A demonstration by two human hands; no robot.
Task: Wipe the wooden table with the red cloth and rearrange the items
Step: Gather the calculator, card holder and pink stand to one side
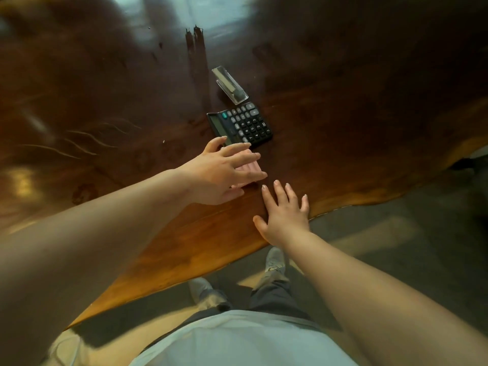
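Observation:
My left hand (224,171) reaches across the glossy wooden table (105,122) with its fingers spread over a small pink thing (249,169) that is mostly hidden beneath them. Its fingertips lie just short of a black calculator (244,124). My right hand (284,213) rests flat on the wood near the front edge, fingers apart, holding nothing. Behind the calculator lies a clear plastic case (230,85) with a dark object inside. No red cloth is in view.
The table's wavy front edge (200,273) runs diagonally from lower left to right. Below it are the grey floor (396,247) and my shoes (276,260). Bright window reflections cover the far tabletop.

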